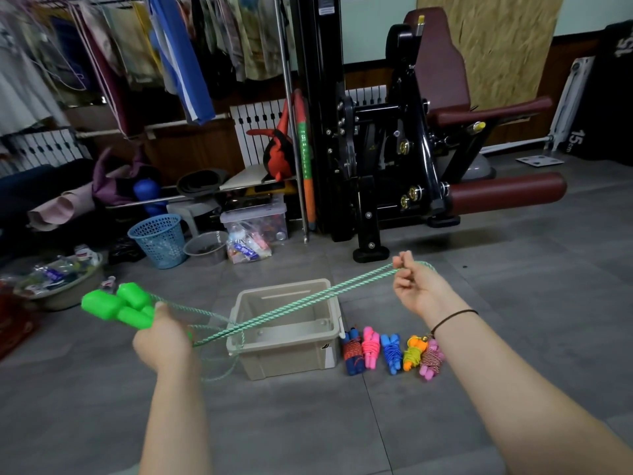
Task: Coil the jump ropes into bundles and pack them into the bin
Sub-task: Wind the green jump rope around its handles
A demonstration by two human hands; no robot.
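Observation:
My left hand (161, 332) grips the two bright green handles (120, 303) of a jump rope at the left. Its green-and-white cord (294, 303) runs doubled and taut across to my right hand (416, 286), which pinches the folded end up at the right. Slack loops of the cord hang below my left hand. Under the stretched cord, an empty beige plastic bin (286, 351) stands on the floor. Right of the bin lie several coiled rope bundles in a row: dark blue with red cord (352, 351), pink (370, 346), blue (392, 351), orange (414, 351) and light pink (431, 359).
Grey tiled floor all around. A black and maroon gym machine (411, 149) stands behind the bin. A blue mesh basket (159, 240), a clear storage box (255, 219) and bowls of clutter sit at the back left, under a rack of hanging clothes (137, 46).

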